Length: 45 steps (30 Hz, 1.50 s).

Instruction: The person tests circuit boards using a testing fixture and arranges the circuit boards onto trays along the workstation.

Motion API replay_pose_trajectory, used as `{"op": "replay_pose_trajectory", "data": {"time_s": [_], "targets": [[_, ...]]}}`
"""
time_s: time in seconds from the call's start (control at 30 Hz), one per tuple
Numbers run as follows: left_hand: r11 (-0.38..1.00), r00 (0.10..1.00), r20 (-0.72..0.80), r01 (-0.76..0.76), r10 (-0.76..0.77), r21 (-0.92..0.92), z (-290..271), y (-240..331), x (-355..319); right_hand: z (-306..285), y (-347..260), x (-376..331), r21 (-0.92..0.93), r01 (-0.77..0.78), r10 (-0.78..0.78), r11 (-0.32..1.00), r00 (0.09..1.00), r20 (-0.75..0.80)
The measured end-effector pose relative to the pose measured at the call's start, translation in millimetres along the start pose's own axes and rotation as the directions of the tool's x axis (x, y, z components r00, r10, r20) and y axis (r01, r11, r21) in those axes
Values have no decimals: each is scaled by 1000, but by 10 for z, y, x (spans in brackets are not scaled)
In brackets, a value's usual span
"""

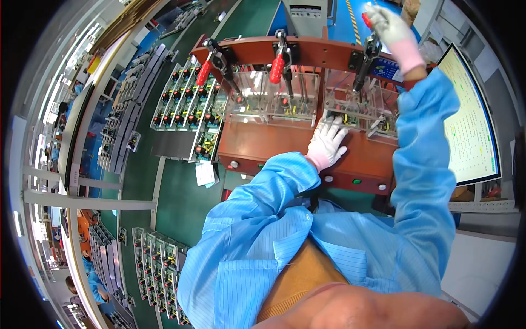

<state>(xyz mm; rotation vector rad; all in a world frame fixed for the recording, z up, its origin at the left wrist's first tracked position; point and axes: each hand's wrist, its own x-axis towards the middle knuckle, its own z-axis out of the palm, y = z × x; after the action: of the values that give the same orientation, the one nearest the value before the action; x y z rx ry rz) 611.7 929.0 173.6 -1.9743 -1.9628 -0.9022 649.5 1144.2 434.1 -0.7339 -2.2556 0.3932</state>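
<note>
My left hand [327, 143], in a white glove, lies with its fingers stretched out on the front of a red-brown test fixture [257, 143]. Its fingertips reach the near edge of a green circuit board [353, 119] under clear acrylic plates [350, 104]. My right hand [392, 32], also gloved, is raised at the fixture's far right and closed round the red handle [367, 20] of an upright toggle clamp [368, 55]. Two more toggle clamps stand to the left with red handles hanging down, one at the middle [277, 68] and one at the left [204, 72].
Racks of circuit boards [189, 104] stand left of the fixture, with another rack [159, 268] at lower left. A lit monitor [468, 120] is close by my right arm. Beyond the fixture is a grey cabinet [308, 16]. Another person [96, 282] sits at far lower left.
</note>
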Motion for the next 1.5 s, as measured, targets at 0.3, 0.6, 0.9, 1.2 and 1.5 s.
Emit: {"op": "replay_pose_trajectory", "data": {"time_s": [0.3,0.6,0.9,1.2,1.5], "targets": [[972,979,-31,203,-201,120,656,-121,472,398,-99,-411,146,55,2,988,932,-362],[919,911,-175,338,-374,-202,508,-94,557,440,-27,-430,245,148,-65,958,946,-319],[985,985,-60,158,-162,-69,-77,68,-229,359,46,-349,598,-34,85,801,995,-56],[540,562,-154,826,-813,165,-1641,-195,-2164,344,509,-97,202,191,-138,961,959,-249],[-222,137,-741,905,-657,364,-2505,182,-4864,270,496,-31,55,11,9,998,939,-345]]}}
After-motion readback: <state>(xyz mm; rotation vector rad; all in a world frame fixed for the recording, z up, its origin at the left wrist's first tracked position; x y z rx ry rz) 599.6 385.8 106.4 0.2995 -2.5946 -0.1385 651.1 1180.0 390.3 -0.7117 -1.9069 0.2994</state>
